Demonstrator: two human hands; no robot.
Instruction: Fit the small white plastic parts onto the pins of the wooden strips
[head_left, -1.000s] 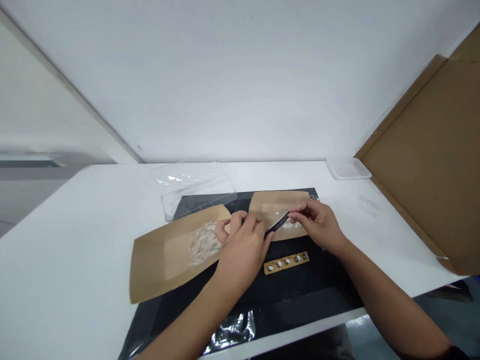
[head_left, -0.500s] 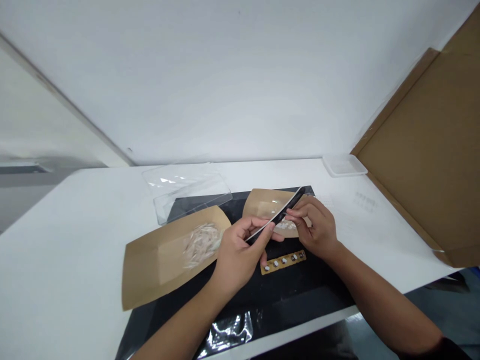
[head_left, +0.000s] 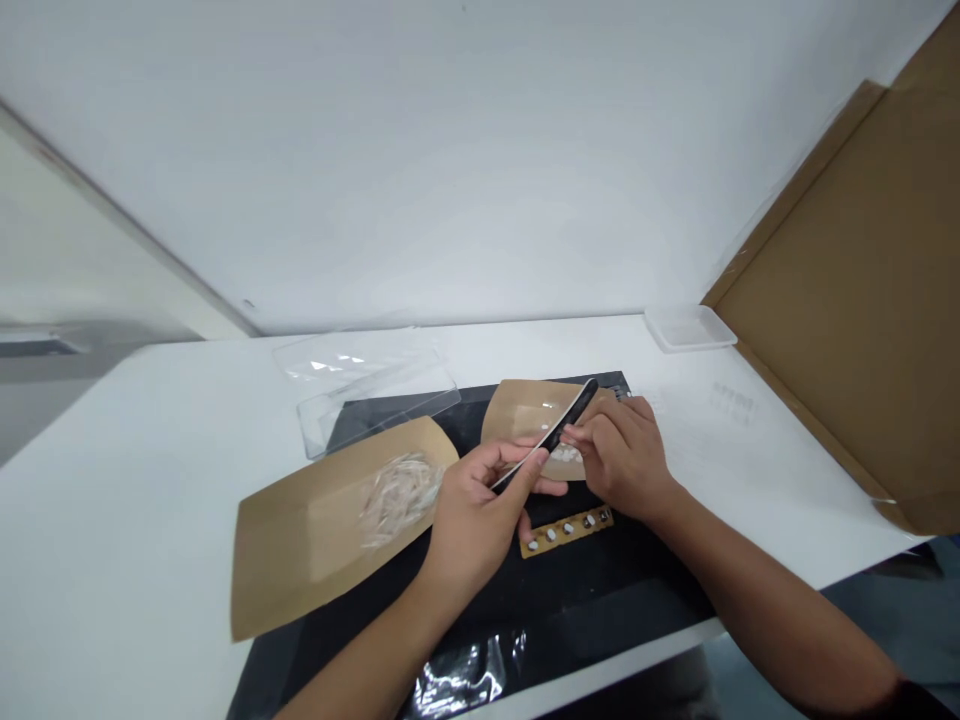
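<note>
My left hand point(head_left: 480, 510) grips a thin, slightly curved black strip with a white edge point(head_left: 577, 408), thumb on its dark face. The strip slants up to the right, above the black mat. Fingertips of my right hand point(head_left: 626, 455) are pinched together against the middle of that dark face; anything small between them is hidden. Below my hands, a yellow-brown strip point(head_left: 568, 530) with several round metallic and white spots lies on the mat. Behind them, a brown paper tray point(head_left: 510, 405) contains small white pieces, partly covered by my right hand.
A larger brown paper tray point(head_left: 281, 560) with clear slender pieces point(head_left: 401, 500) sits left. Clear plastic covers point(head_left: 375, 395) lie behind it. A translucent shallow box point(head_left: 690, 328) stands back right beside a cardboard panel point(head_left: 847, 300). The black mat point(head_left: 600, 610) reaches the white table's front edge.
My right fingertips have shifted slightly down and left along the black strip, the hand turning more knuckles-up. My left hand keeps its hold. The view has tilted a little.
</note>
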